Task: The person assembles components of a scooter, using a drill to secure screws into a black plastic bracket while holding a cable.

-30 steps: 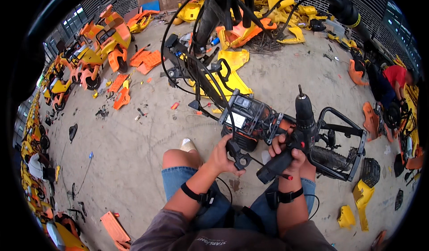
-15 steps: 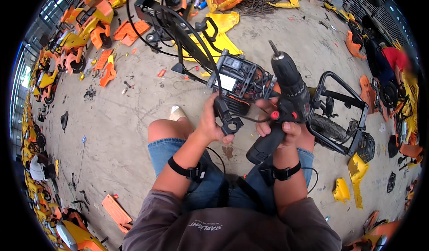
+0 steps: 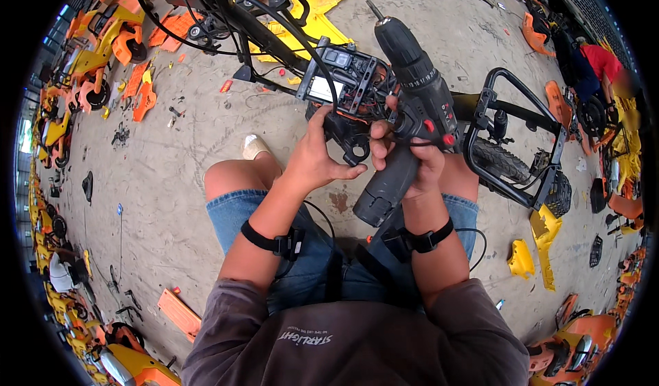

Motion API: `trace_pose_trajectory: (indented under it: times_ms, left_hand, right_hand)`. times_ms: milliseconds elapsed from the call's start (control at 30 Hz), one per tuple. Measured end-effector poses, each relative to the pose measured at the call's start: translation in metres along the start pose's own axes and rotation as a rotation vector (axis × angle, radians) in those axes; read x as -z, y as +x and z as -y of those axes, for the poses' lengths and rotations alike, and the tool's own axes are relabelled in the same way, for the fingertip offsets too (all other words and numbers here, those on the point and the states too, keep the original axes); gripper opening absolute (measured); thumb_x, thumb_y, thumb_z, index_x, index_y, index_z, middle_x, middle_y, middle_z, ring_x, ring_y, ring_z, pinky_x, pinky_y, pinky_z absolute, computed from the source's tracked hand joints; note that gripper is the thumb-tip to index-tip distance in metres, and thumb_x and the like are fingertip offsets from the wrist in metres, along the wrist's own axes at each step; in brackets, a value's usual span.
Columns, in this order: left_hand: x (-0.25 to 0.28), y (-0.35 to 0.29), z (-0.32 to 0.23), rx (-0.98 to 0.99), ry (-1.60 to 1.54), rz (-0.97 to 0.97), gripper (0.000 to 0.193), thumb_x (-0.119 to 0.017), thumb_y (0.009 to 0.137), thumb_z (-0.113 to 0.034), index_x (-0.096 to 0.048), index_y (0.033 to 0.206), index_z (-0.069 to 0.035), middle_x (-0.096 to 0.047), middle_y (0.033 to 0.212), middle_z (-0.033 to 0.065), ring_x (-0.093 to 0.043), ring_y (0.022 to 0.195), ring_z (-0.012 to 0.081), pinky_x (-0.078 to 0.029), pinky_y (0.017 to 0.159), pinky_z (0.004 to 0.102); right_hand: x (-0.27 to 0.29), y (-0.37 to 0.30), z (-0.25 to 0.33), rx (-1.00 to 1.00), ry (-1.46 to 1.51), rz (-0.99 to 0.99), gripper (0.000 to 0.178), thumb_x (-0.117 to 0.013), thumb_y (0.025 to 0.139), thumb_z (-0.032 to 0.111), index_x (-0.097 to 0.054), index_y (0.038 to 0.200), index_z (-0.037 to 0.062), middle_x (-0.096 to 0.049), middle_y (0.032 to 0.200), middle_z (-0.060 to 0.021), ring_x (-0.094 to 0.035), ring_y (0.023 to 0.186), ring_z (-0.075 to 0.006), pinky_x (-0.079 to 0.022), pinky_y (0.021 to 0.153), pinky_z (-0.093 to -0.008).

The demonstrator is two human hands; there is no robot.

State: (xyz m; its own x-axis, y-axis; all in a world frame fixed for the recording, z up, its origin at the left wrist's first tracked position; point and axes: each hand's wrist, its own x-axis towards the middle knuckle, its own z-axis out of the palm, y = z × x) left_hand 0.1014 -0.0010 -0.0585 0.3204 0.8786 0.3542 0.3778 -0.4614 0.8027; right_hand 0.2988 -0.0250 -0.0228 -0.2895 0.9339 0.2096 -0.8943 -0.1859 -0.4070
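My right hand (image 3: 420,163) is wrapped round the grip of a black cordless drill (image 3: 422,87), its bit pointing up and away to the left. My left hand (image 3: 312,156) is curled at the near end of a black brake lever bracket (image 3: 353,149) with a round clamp opening; its thumb stretches below the clamp, and part of the hold is hidden. A black cable (image 3: 328,80) runs down to this bracket. Just beyond both hands is the stripped scooter frame (image 3: 274,46), with an exposed electronics box (image 3: 336,77) and wiring.
A black tubular rack (image 3: 473,156) and a tyre (image 3: 504,163) lie to the right. Yellow panels (image 3: 546,238) and orange panels (image 3: 180,312) are scattered on the concrete floor. Scooters (image 3: 96,53) crowd the left side. A person in red (image 3: 600,63) bends at the far right.
The drill has risen and shifted left, and its bit leans further left. The bracket has moved up toward the electronics box, with my left thumb now stretched out under it. The whole view has shifted slightly.
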Motion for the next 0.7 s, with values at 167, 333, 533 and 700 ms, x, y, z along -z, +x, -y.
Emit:
trace_pose_trajectory:
  times_ms: [167,333,533,700]
  left_hand:
    - [-0.0032,0.0002,-0.0033,0.044,0.052,0.034,0.113,-0.094,0.057,-0.034,-0.028,0.141,0.002,-0.057,0.125,0.0253,-0.061,0.115,0.0371,-0.049,0.098,0.0404]
    - [-0.0051,0.0028,-0.0042,-0.016,0.038,0.058,0.106,-0.091,0.062,-0.03,-0.029,0.143,0.001,-0.057,0.125,0.0245,-0.059,0.116,0.039,-0.049,0.099,0.0396]
    - [-0.0042,0.0029,-0.0041,-0.035,0.054,0.089,0.103,-0.089,0.065,-0.024,-0.028,0.143,0.003,-0.053,0.129,0.0242,-0.056,0.121,0.0388,-0.047,0.101,0.0391]
    - [-0.001,0.0036,-0.0033,-0.022,0.044,0.107,0.101,-0.089,0.064,-0.022,-0.029,0.142,0.004,-0.05,0.132,0.0244,-0.054,0.123,0.0388,-0.047,0.102,0.0392]
  right_hand:
    - [0.0028,0.0025,-0.0006,0.005,0.011,-0.09,0.076,-0.066,0.077,0.025,-0.039,0.145,0.0018,-0.065,0.107,-0.0235,-0.066,0.074,-0.0291,-0.055,0.068,-0.0394]
    - [0.0043,0.0048,0.004,0.006,-0.104,-0.094,0.073,-0.065,0.085,0.023,-0.034,0.149,0.0051,-0.061,0.107,-0.0189,-0.058,0.084,-0.0235,-0.053,0.074,-0.0349]
    - [0.0046,0.0084,0.0053,-0.029,-0.146,-0.234,0.073,-0.066,0.081,0.021,-0.037,0.146,0.0025,-0.061,0.104,-0.0185,-0.058,0.082,-0.0238,-0.052,0.073,-0.0353]
    - [0.006,0.0112,0.001,-0.025,-0.063,-0.236,0.069,-0.062,0.078,0.014,-0.041,0.142,0.0002,-0.064,0.103,-0.0183,-0.064,0.08,-0.0251,-0.055,0.073,-0.036]
